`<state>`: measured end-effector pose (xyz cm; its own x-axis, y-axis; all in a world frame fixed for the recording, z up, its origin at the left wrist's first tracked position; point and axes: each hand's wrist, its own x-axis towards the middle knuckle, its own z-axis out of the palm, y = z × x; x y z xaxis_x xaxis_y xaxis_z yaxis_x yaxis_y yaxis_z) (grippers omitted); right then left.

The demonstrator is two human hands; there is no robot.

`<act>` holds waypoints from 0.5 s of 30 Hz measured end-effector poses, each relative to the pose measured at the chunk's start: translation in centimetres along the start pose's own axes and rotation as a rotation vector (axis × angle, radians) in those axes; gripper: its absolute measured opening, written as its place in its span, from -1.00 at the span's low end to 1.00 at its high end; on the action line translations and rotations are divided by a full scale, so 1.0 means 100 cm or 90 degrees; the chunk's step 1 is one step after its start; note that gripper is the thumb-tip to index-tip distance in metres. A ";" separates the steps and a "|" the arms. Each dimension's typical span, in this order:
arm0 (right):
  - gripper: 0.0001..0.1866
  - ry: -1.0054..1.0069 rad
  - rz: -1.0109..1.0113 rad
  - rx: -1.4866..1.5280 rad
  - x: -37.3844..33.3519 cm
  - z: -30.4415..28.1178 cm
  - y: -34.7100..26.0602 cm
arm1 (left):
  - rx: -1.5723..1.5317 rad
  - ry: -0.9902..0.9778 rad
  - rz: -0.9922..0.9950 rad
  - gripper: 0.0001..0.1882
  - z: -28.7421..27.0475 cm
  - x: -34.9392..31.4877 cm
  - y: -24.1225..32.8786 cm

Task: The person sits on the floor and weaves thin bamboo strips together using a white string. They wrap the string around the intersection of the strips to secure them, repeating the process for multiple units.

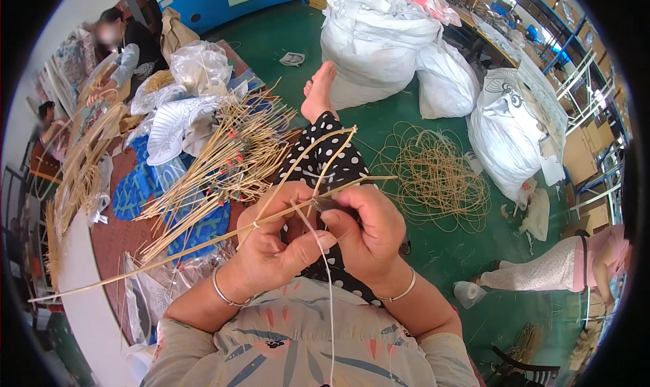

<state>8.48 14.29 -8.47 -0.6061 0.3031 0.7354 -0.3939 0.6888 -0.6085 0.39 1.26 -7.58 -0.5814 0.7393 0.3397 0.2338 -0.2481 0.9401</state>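
Note:
My left hand (274,245) is closed around a frame of thin bamboo strips (354,129), tied to a point at its far end. One long strip crosses both hands and sticks out far to the left. My right hand (369,228) pinches a small dark grey object (328,203) against the strip where the frame crosses it; fingers hide most of its shape. A thin white cord (330,292) passes by my left thumb and hangs toward my lap. Both hands almost touch.
A heap of bamboo sticks (223,157) lies on blue cloth at left. Coiled cane (437,177) rests on the green floor at right. Large white sacks (379,49) stand ahead. A person (135,45) sits at far left; another (542,265) is at right.

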 end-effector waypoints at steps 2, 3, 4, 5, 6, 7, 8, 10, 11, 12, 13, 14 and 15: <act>-0.71 0.027 0.063 0.080 -0.003 0.001 0.002 | -0.046 0.026 0.019 -0.67 -0.001 0.001 0.001; -0.71 0.057 0.113 0.138 -0.006 0.002 0.003 | -0.067 0.041 0.030 -0.70 -0.002 0.002 0.001; -0.68 0.053 0.150 0.195 -0.009 0.001 0.005 | -0.087 0.058 0.018 -0.69 -0.003 0.002 0.001; -0.65 0.052 0.186 0.253 -0.011 0.001 0.006 | -0.106 0.077 0.007 -0.68 -0.005 0.003 0.001; -0.64 0.028 0.216 0.278 -0.012 0.004 0.005 | -0.125 0.095 -0.002 -0.67 -0.007 0.003 0.001; -0.62 0.003 0.245 0.302 -0.013 0.008 0.004 | -0.111 0.147 -0.023 -0.72 -0.009 0.002 -0.003; -0.61 -0.023 0.278 0.326 -0.014 0.012 0.005 | -0.132 0.159 -0.042 -0.72 -0.009 0.000 -0.006; -0.64 -0.113 0.274 0.329 -0.009 0.021 0.008 | -0.174 0.186 -0.077 -0.73 -0.011 -0.003 -0.009; -0.66 -0.170 0.274 0.302 -0.007 0.022 0.008 | -0.231 0.181 -0.079 -0.77 -0.016 -0.007 -0.008; -0.69 -0.207 0.264 0.294 -0.004 0.024 0.008 | -0.257 0.179 -0.095 -0.78 -0.018 -0.009 -0.006; -0.71 -0.239 0.255 0.280 -0.002 0.024 0.008 | -0.284 0.178 -0.110 -0.78 -0.017 -0.008 -0.005; -0.73 -0.247 0.276 0.312 0.000 0.025 0.003 | -0.303 0.188 -0.124 -0.79 -0.019 -0.008 -0.003; -0.76 -0.242 0.257 0.306 -0.003 0.028 0.008 | -0.250 0.152 -0.127 -0.80 -0.022 -0.009 -0.005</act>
<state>6.44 12.88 -10.04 -0.9317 0.1625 0.3249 -0.2956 0.1808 -0.9380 -0.88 -0.62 -8.26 -0.7579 0.6437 0.1059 -0.1848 -0.3676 0.9114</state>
